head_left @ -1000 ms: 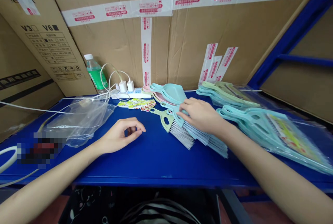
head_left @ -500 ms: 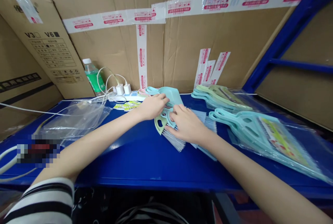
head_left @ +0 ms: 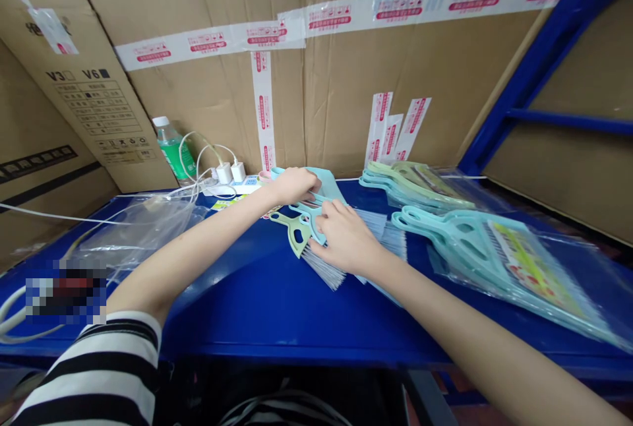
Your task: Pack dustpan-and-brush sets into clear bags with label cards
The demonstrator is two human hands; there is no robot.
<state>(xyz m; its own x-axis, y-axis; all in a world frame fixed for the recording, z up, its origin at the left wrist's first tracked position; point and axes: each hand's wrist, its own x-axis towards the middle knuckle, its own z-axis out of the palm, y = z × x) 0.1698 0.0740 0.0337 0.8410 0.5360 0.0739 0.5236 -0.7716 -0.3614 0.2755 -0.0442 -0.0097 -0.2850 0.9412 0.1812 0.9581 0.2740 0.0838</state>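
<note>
In the head view my left hand (head_left: 297,185) reaches over a light-blue dustpan (head_left: 324,181), its fingers curled down; what they pinch is hidden. Beside it, my right hand (head_left: 349,238) closes on a light-blue brush (head_left: 316,220), whose bristles are partly under the hand. A pale green brush (head_left: 297,233) with grey bristles lies just left of my right hand, its handle pointing to the upper left. More bristles (head_left: 370,221) show behind my right wrist, and a pink handle (head_left: 266,176) peeks out behind my left hand.
Bagged light-blue dustpan sets (head_left: 469,231) and a bagged green-and-blue stack (head_left: 415,182) lie to the right on the blue tabletop (head_left: 257,314). Clear plastic bags (head_left: 138,231), a bottle (head_left: 173,149) and a power strip with cables (head_left: 227,187) are at left. Cardboard boxes (head_left: 336,83) stand behind.
The view has shifted slightly. My right hand has moved a little to the left, and the green brush's handle is now uncovered. My left hand stays over the dustpan.
</note>
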